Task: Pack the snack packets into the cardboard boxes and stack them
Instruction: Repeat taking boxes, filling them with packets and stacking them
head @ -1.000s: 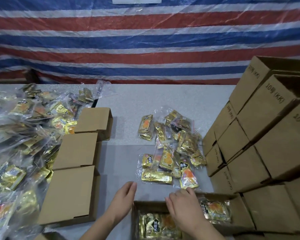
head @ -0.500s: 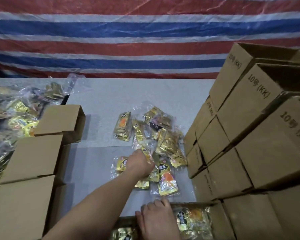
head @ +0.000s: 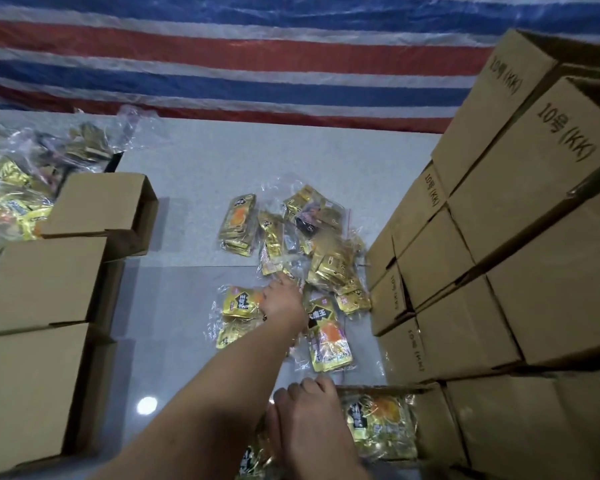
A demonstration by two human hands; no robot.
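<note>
Your left hand reaches out over the loose pile of snack packets in the middle of the table. Its fingers point down into the pile and touch the packets there; I cannot tell if they already hold one. Your right hand rests with relaxed fingers on the packets inside the open box just in front of you. The stacked boxes stand at the right, just beside the pile.
</note>
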